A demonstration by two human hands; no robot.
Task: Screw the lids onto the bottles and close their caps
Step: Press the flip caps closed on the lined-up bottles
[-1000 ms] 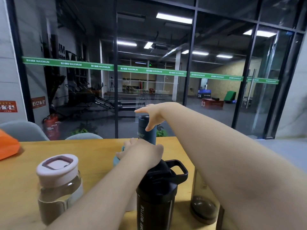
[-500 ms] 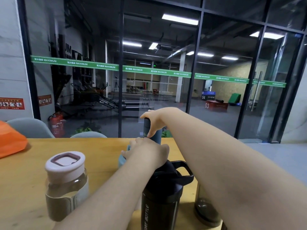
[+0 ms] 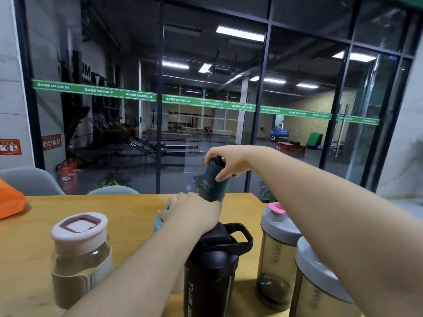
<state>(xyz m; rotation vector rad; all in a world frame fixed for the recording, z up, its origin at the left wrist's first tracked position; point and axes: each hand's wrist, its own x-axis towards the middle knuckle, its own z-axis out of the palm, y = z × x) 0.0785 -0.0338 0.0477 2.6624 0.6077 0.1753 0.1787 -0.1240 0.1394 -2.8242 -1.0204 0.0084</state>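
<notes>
Six bottles on the wooden table, two hands busy at the far ones.

Count: one dark slim bottle, one teal bottle mostly hidden, one black shaker with a loop handle, one clear bottle with a pale pink lid, and two smoky shakers with grey lids, the farther one with a pink cap. The right hand has its fingers curled round the top of the dark slim bottle, thumb on the near side, and the bottle tilts off upright. The left hand is curled over the teal bottle; can't tell how its fingertips sit.
</notes>
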